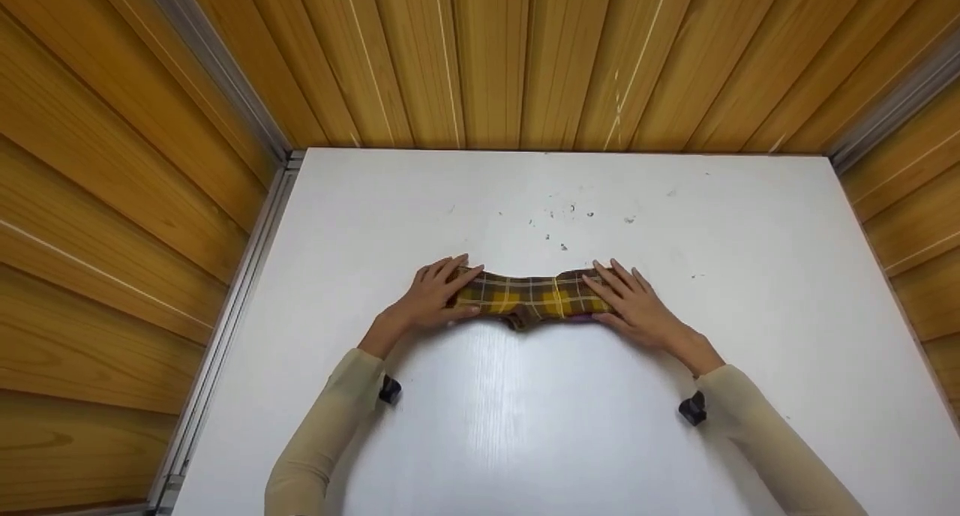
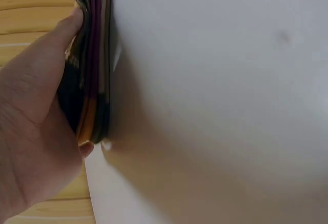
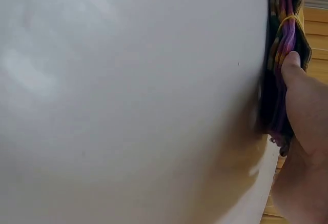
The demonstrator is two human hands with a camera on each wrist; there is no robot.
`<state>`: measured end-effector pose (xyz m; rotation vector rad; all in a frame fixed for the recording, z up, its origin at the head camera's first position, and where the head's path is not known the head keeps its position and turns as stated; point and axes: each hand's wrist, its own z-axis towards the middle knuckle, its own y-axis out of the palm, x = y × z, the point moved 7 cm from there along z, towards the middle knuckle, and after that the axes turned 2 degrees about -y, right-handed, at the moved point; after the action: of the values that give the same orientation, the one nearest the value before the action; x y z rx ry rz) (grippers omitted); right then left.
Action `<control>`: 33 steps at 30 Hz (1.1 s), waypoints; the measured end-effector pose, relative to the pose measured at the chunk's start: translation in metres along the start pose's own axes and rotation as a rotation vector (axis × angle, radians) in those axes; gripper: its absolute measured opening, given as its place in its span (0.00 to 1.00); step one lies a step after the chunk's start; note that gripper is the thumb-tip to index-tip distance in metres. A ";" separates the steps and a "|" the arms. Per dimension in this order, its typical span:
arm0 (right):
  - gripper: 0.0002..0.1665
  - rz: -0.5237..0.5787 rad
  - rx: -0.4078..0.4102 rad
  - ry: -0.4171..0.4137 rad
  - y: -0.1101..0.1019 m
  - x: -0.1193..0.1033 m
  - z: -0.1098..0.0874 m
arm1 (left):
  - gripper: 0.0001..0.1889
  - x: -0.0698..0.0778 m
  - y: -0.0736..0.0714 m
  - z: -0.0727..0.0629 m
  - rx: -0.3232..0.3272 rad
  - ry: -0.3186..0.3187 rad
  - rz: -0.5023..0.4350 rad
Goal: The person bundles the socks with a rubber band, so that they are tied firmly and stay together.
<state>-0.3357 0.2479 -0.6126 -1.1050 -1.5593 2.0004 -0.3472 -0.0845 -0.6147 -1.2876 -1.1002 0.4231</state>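
A folded plaid cloth (image 1: 499,295) in yellow, brown and grey lies lengthwise across the white table, between my two hands. A thin yellow band (image 1: 557,297) runs round it right of its middle, and a small dark fold (image 1: 520,318) sticks out at its near edge. My left hand (image 1: 435,295) grips the left end, thumb along the near side and fingers over the top. Stacked layers (image 2: 92,55) with purple and orange edges show beside that thumb in the left wrist view. At the right end, my right hand (image 1: 637,306) grips the cloth the same way, thumb against purple layers (image 3: 287,34).
The white table (image 1: 480,418) has small dark marks (image 1: 573,208) beyond the cloth. Wood-plank walls (image 1: 495,66) stand at the back and both sides, with a metal rail (image 1: 247,291) along the left edge. A small black device (image 1: 693,409) sits at the right wrist.
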 end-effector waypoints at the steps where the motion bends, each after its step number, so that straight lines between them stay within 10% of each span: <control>1: 0.39 0.005 -0.002 0.003 -0.001 0.002 -0.002 | 0.40 -0.003 -0.001 -0.003 0.001 -0.007 -0.011; 9: 0.37 0.006 0.071 -0.040 -0.010 0.013 -0.009 | 0.40 -0.013 -0.005 -0.010 0.043 0.011 -0.041; 24: 0.33 0.009 0.141 0.040 -0.025 0.046 0.020 | 0.32 -0.038 -0.015 0.037 0.141 -0.067 -0.072; 33: 0.34 0.076 0.089 0.107 -0.018 0.060 0.009 | 0.32 -0.057 -0.018 0.030 0.126 -0.123 -0.083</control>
<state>-0.3831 0.2899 -0.6165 -1.2310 -1.3806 2.0029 -0.4038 -0.1180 -0.6244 -1.1130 -1.2057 0.5069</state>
